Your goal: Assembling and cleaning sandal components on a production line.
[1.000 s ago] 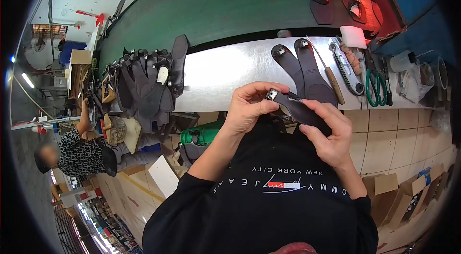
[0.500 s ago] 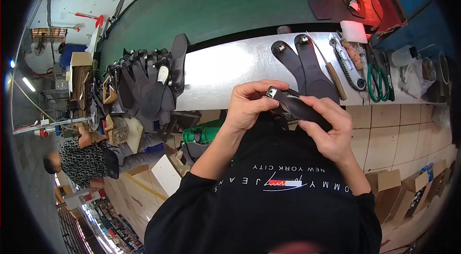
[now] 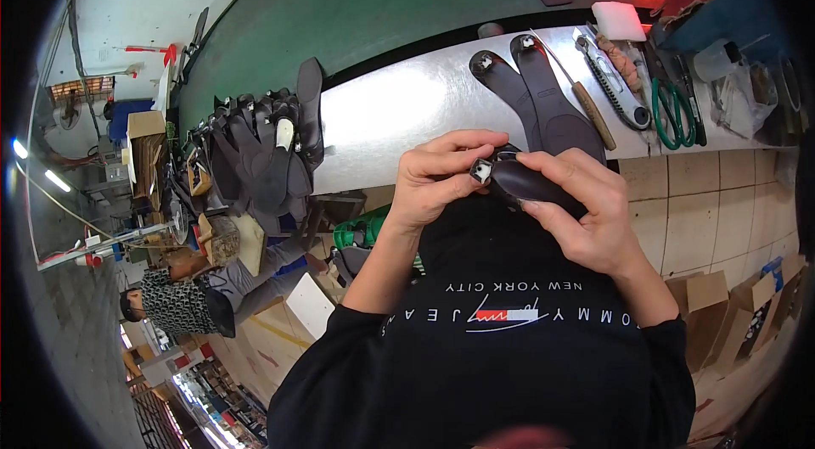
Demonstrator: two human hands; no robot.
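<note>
Just above my lap I hold a dark shoe sole (image 3: pixel 533 181) in both hands, over the near edge of the metal bench. My left hand (image 3: pixel 426 181) is closed with thumb and fingers around its one end, where a white patch shows. My right hand (image 3: pixel 587 210) pinches the sole's broader part between thumb and fingers; its underside is hidden. Right beyond my hands, two dark soles (image 3: pixel 507 92) lie side by side on the bench, with white bits at their far ends.
On the metal bench (image 3: pixel 390 114) to the right lie an awl (image 3: pixel 590 114), a box cutter (image 3: pixel 615 88), green-handled scissors (image 3: pixel 671 118) and a white block (image 3: pixel 618 21). Many soles are heaped at left (image 3: pixel 255 148). Behind runs a green belt (image 3: pixel 382 8). A co-worker (image 3: pixel 182 300) is at far left.
The sole has turned in my hands, so its white-patched end faces up more. My right fingers have shifted along it. The view has tilted slightly; the co-worker's posture has changed.
</note>
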